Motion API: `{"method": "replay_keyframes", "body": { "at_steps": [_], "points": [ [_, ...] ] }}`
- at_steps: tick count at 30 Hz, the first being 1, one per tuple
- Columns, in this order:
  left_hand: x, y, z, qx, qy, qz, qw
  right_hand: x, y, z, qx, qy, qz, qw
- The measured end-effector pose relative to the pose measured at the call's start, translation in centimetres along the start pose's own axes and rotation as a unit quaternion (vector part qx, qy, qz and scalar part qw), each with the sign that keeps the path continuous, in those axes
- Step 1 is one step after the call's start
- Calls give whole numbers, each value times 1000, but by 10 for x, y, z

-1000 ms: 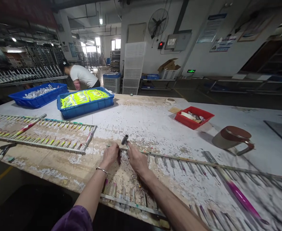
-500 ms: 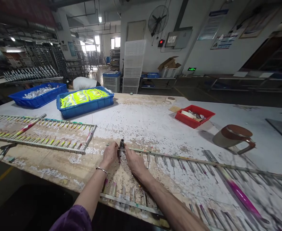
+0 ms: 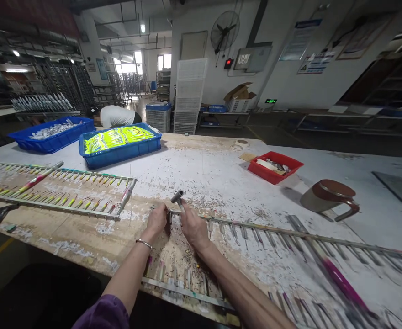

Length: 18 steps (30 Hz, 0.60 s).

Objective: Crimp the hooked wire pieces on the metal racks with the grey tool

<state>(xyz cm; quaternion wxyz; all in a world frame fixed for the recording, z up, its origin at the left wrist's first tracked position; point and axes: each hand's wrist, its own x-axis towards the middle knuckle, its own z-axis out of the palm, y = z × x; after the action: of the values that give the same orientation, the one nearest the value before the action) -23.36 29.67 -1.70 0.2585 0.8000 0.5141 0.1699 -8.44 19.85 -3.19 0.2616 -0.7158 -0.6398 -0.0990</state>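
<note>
My left hand (image 3: pixel 157 219) and my right hand (image 3: pixel 193 225) meet at the left end of a long metal rack (image 3: pixel 276 231) that lies across the worn table. My right hand grips a small grey metal tool (image 3: pixel 177 198) whose tip sticks up above the fingers. My left hand pinches the end of the rack beside that tool. A silver bracelet sits on my left wrist. Rows of small clips run along the rack toward the right, with a pink rod (image 3: pixel 345 283) lying across them.
A second rack (image 3: pixel 57 192) with yellow-tipped pieces lies left. Two blue crates (image 3: pixel 119 145) (image 3: pixel 50 135) stand behind it, a red tray (image 3: pixel 275 167) and a lidded mug (image 3: pixel 327 197) to the right. A person in white (image 3: pixel 117 116) bends beyond the table.
The tool in my right hand has tipped back up from upright-low to slanted above the fingers. The person beyond the table has bent lower. My hands stayed at the rack end.
</note>
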Motion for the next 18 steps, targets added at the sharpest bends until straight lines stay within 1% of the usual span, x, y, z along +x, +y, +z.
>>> {"method": "replay_keyframes", "body": {
  "at_steps": [1, 2, 5, 6, 7, 9, 10, 11, 14, 15, 16, 18],
  "points": [
    [0, 0, 0, 1, 0, 2, 1000, 0, 0, 0, 0, 11, 4, 1000],
    [0, 0, 1, 1, -1, 3, 1000, 0, 1, 0, -2, 3, 5, 1000],
    [0, -1, 1, 2, -4, 4, 1000, 0, 4, 0, -6, -66, -13, 998],
    [0, -1, 1, 3, -4, 4, 1000, 0, 5, -1, -5, -70, -19, 997],
    [0, -1, 1, 4, -2, 5, 1000, 0, 5, -2, -5, -55, -20, 998],
    [0, -1, 1, 6, 2, 7, 1000, -1, 5, -2, -9, 2, -13, 1000],
    [0, -1, 1, 7, 3, 5, 1000, -2, 4, -3, -12, 19, -10, 1000],
    [0, -1, 1, 7, 4, 3, 1000, -2, 3, -3, -17, 16, -12, 1000],
    [1, -1, 1, 9, 1, -4, 1000, 0, -1, -4, -33, -63, -22, 997],
    [1, -1, 1, 10, 1, -6, 1000, 1, -2, -5, -35, -77, -24, 996],
    [1, -1, 1, 11, 0, -8, 1000, 2, -3, -6, -33, -72, -23, 997],
    [2, -1, 1, 10, 0, -9, 1000, 4, -4, -8, -22, -24, -15, 999]
  ]
}}
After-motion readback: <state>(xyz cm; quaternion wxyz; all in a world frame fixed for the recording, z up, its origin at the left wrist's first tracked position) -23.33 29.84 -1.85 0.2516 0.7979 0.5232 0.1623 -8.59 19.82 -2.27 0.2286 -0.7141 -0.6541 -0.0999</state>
